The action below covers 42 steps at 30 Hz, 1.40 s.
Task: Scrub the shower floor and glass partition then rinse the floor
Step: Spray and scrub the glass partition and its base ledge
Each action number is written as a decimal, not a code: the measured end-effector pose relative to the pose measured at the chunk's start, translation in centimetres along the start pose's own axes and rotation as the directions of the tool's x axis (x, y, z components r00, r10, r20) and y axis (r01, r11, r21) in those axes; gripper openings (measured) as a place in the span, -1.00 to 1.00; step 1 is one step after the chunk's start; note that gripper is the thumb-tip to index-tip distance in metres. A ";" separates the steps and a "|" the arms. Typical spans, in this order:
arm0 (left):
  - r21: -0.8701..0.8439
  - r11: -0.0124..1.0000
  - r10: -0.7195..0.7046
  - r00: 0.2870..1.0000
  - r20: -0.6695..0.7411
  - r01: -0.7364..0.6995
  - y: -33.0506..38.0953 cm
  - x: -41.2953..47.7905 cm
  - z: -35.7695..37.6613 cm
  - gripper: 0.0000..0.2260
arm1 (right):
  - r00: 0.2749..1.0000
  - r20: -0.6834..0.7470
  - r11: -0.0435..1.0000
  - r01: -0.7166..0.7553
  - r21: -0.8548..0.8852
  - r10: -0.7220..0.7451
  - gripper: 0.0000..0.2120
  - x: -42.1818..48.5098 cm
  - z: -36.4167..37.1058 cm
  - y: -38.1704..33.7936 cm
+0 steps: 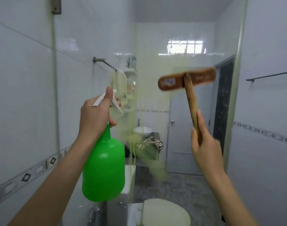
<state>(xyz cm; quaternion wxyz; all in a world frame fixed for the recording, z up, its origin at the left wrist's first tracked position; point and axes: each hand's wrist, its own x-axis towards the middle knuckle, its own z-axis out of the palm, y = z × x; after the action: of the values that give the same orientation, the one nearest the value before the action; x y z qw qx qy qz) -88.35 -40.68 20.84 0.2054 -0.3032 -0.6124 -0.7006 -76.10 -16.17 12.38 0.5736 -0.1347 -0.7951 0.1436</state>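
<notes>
The left hand (97,115) grips the neck of a green spray bottle (104,167) with the thumb up on its white trigger head, held upright before the glass partition (149,98), which is streaked with pale yellowish foam. The right hand (204,144), blurred, seems curled around the wooden handle of a scrub brush (186,78), whose head sits against the glass. Beyond the glass stands a toilet (162,212).

Glossy green plastic spray bottle (104,168), brown wooden brush (186,78), smeared glass partition (155,95), glossy white wall tiles (25,79)
</notes>
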 end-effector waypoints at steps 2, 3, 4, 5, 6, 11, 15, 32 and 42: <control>-0.002 1.000 -0.001 1.000 0.006 0.001 -0.1 -0.4 0.0 -0.72 | 0.998 0.048 0.999 -0.037 0.006 0.036 -0.34 -2.9 -0.3 0.3; 0.001 1.000 -0.003 1.000 0.009 0.003 -0.2 -0.6 0.1 -0.73 | 0.999 0.038 1.000 -0.020 0.004 0.020 -0.36 -1.9 -0.4 0.2; 0.006 1.000 -0.007 1.000 0.010 0.007 -0.3 -0.9 0.2 -0.73 | 1.000 0.005 1.000 -0.003 0.003 0.003 -0.39 0.1 -0.5 0.1; 0.014 1.000 -0.011 1.000 0.014 0.010 -0.5 -1.2 0.4 -0.74 | 1.000 -0.021 1.000 0.014 0.005 -0.014 -0.41 2.4 -0.7 -0.2; 0.017 1.000 -0.012 1.000 0.014 0.012 -0.7 -1.4 0.6 -0.74 | 0.999 -0.033 1.000 0.029 0.010 -0.029 -0.43 4.3 -1.1 -0.7; -0.012 0.999 -0.032 0.999 0.015 0.032 -1.8 -2.4 1.3 -0.70 | 1.000 -0.012 1.000 0.005 -0.011 -0.005 -0.35 -1.0 0.0 1.8; -0.016 0.999 -0.038 0.999 0.039 0.039 -2.5 -2.6 1.1 -0.68 | 0.999 0.034 1.000 0.001 -0.018 -0.001 -0.32 -3.1 0.3 1.8; 0.023 0.998 -0.051 0.997 0.057 0.050 -4.8 -2.5 0.0 -0.67 | 0.992 -0.065 0.994 0.106 0.026 -0.104 -0.41 4.9 1.6 0.5; 0.000 0.998 -0.055 0.998 0.038 0.055 -5.0 -2.2 -1.8 -0.69 | 0.998 -0.065 0.994 0.030 0.105 -0.024 -0.42 2.7 3.1 -0.1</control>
<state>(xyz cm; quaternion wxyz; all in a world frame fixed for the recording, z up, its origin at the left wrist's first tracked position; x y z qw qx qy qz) -90.29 -41.77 15.58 0.1742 -0.2994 -0.6240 -0.7004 -79.88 -15.44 13.79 0.6070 -0.0978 -0.7694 0.1736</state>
